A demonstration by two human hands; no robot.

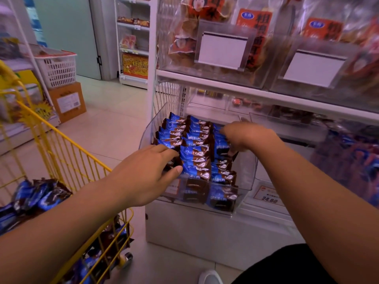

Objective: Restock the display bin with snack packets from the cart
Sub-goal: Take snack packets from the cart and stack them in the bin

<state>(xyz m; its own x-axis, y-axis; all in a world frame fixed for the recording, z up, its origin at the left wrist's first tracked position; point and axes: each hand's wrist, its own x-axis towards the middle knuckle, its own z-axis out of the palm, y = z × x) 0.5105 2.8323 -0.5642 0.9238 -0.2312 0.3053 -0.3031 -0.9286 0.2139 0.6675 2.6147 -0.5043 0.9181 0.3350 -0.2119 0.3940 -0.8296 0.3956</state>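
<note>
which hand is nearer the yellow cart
Left. The left hand reaches over the clear display bin's left front corner, just right of the yellow cart. The right hand is deeper in the bin on its right side, farther away.
</note>
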